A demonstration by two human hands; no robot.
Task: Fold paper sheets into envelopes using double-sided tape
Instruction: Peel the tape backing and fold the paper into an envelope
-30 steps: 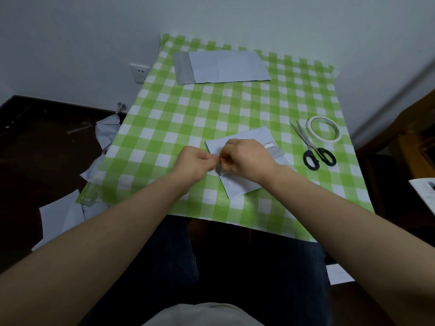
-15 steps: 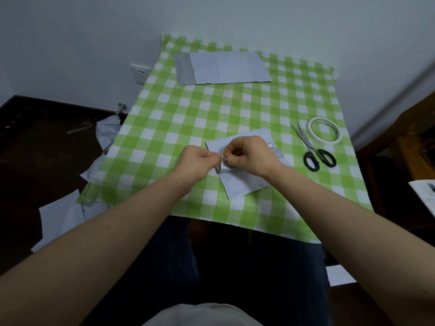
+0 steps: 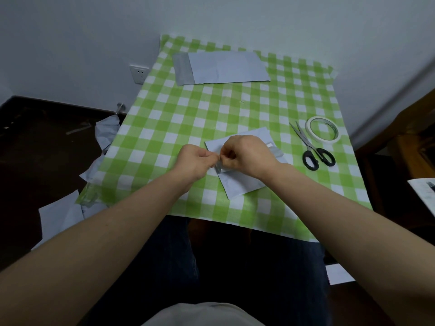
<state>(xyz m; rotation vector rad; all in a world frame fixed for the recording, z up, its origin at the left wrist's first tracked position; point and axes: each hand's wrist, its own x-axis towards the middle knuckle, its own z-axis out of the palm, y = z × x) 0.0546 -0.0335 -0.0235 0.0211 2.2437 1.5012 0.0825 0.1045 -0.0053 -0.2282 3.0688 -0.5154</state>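
At least three loose paper pieces lie on the floor left of the worktop; one finished envelope lies at its far edge; left hand and right hand meet, curled fingers of both pinching one small tape strip at the left edge of one folded sheet; further right lie one pair of scissors and, just beside them, one tape roll.

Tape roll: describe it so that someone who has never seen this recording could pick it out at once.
Start from the green-and-white checked cloth and go to its right side, where black-handled scissors lie. The tape roll lies flat just right of their blades. It is a thin white ring with the checks showing through its middle, the only round, hollow thing on the cloth.
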